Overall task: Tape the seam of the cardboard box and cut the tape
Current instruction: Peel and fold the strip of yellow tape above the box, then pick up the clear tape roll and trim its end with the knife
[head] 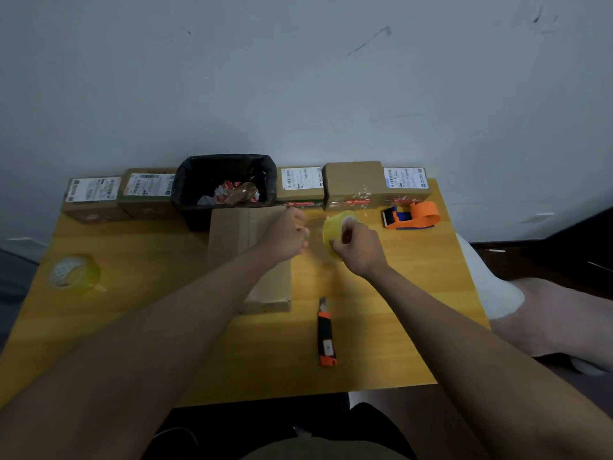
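A plain cardboard box lies flat in the middle of the yellow table, its long side running away from me. My right hand grips a roll of clear yellowish tape held upright just right of the box. My left hand hovers over the box's right edge, fingers pinched at a spot beside the roll; the tape end is too faint to make out. An orange and black utility knife rests on the table in front of the roll, blade pointing away.
A black-lined bin with scraps stands behind the box. Labelled parcels line the back edge on both sides. An orange tape dispenser sits at the back right, a second tape roll at the left edge.
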